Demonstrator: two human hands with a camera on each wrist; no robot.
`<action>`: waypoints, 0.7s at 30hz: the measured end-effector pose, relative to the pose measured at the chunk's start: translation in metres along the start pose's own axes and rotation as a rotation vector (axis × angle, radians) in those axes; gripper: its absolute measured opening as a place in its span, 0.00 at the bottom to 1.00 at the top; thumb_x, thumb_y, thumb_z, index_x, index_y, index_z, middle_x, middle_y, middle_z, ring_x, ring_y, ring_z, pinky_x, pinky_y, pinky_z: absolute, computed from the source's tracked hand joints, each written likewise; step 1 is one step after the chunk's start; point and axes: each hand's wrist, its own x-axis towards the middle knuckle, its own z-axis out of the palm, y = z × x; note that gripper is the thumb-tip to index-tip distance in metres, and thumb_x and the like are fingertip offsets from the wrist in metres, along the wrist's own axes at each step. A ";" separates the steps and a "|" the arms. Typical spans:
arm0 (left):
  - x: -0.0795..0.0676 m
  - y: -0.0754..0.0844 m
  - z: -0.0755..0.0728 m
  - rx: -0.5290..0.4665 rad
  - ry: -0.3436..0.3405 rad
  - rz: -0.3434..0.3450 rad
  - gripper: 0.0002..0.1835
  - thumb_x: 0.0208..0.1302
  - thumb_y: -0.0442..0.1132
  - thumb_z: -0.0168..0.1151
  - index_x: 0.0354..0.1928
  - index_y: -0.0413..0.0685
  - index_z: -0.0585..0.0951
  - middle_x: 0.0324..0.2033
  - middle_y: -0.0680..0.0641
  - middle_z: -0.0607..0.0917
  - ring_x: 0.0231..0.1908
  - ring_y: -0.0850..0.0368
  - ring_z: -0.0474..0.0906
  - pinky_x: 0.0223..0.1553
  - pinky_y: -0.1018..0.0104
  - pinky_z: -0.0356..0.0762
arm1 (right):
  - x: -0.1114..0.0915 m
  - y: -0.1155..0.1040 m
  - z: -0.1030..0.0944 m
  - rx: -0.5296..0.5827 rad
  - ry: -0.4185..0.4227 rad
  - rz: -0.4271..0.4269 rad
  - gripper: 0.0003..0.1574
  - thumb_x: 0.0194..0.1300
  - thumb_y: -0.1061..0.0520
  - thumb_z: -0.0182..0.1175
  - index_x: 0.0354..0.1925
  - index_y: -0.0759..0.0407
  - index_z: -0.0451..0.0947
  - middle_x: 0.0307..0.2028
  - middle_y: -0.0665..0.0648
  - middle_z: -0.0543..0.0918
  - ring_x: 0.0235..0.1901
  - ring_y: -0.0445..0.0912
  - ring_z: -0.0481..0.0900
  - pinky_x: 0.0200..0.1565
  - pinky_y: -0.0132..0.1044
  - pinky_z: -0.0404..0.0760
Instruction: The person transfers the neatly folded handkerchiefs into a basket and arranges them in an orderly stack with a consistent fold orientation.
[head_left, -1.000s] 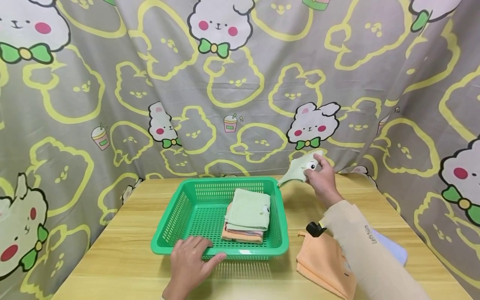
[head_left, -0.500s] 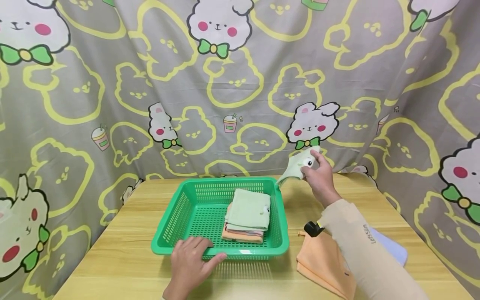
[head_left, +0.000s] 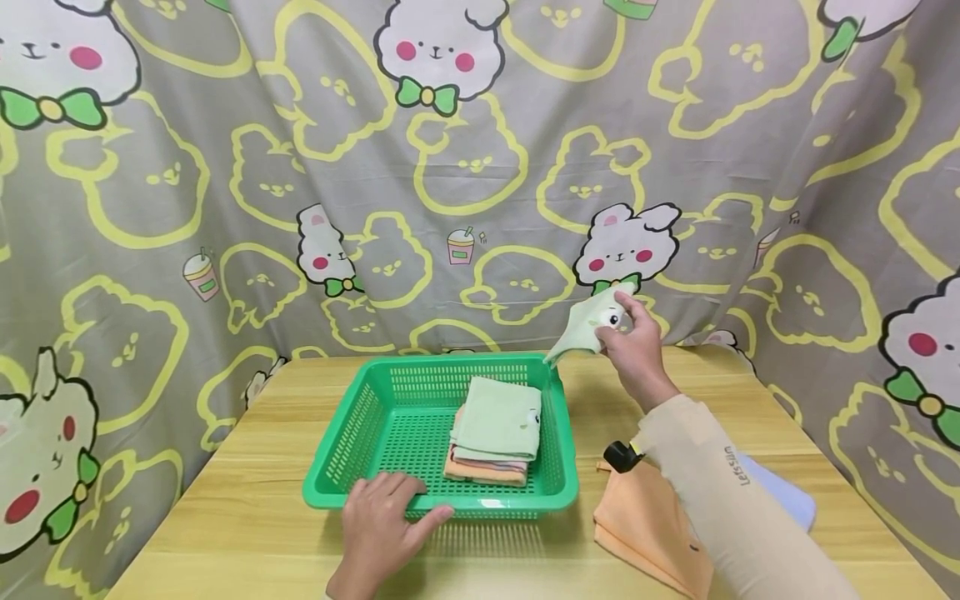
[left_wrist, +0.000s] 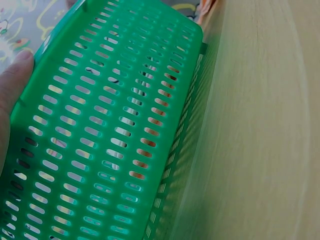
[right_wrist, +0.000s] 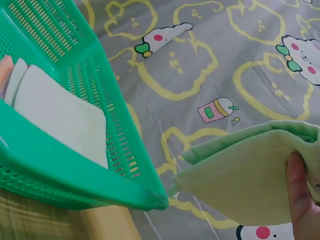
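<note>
One cloth (head_left: 581, 327) is seen in the head view, pinched in the right hand (head_left: 637, 350) between thumb and fingers; it is held slightly farther left than a second ago, so its low corner is brought just beside the basket (head_left: 517, 503), where a stack (head_left: 495, 421) is contained. From the left wrist, the basket's near rim is gripped by the left hand (left_wrist: 11, 85). From the right wrist, the cloth is shown folded, outside the basket.

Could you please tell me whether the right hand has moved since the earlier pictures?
Yes: in the head view, the right hand has shifted slightly left and up, judged against the patterned curtain.
</note>
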 end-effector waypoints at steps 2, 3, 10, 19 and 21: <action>0.000 0.000 0.000 0.000 0.003 0.000 0.32 0.59 0.76 0.48 0.23 0.57 0.81 0.23 0.59 0.83 0.26 0.59 0.79 0.27 0.63 0.66 | 0.000 -0.001 0.002 0.014 -0.007 -0.006 0.44 0.59 0.73 0.50 0.73 0.60 0.55 0.68 0.63 0.58 0.36 0.41 0.74 0.33 0.28 0.79; 0.000 0.000 0.000 0.000 0.005 0.000 0.32 0.59 0.76 0.47 0.23 0.57 0.81 0.23 0.59 0.83 0.26 0.59 0.79 0.27 0.63 0.66 | 0.000 -0.001 0.002 0.022 -0.013 -0.008 0.44 0.59 0.73 0.50 0.73 0.60 0.55 0.69 0.63 0.57 0.35 0.41 0.74 0.33 0.27 0.79; 0.001 0.001 0.001 0.002 0.028 0.006 0.33 0.60 0.76 0.46 0.22 0.57 0.81 0.23 0.59 0.82 0.25 0.60 0.79 0.26 0.64 0.64 | -0.001 0.001 0.007 0.081 -0.048 -0.005 0.43 0.61 0.73 0.50 0.73 0.60 0.54 0.70 0.61 0.54 0.39 0.44 0.74 0.36 0.28 0.79; 0.001 0.001 0.000 0.006 0.023 0.004 0.33 0.60 0.76 0.46 0.22 0.57 0.80 0.23 0.59 0.82 0.25 0.60 0.79 0.26 0.64 0.65 | -0.003 0.005 0.013 0.119 -0.072 0.003 0.41 0.63 0.73 0.50 0.73 0.60 0.54 0.70 0.62 0.55 0.46 0.47 0.72 0.38 0.29 0.80; 0.001 0.001 0.000 0.005 0.018 0.003 0.32 0.60 0.75 0.47 0.22 0.57 0.80 0.23 0.59 0.82 0.25 0.59 0.79 0.26 0.64 0.65 | -0.004 0.005 0.015 0.129 -0.076 0.007 0.41 0.63 0.73 0.50 0.73 0.60 0.55 0.69 0.62 0.56 0.45 0.47 0.72 0.38 0.29 0.80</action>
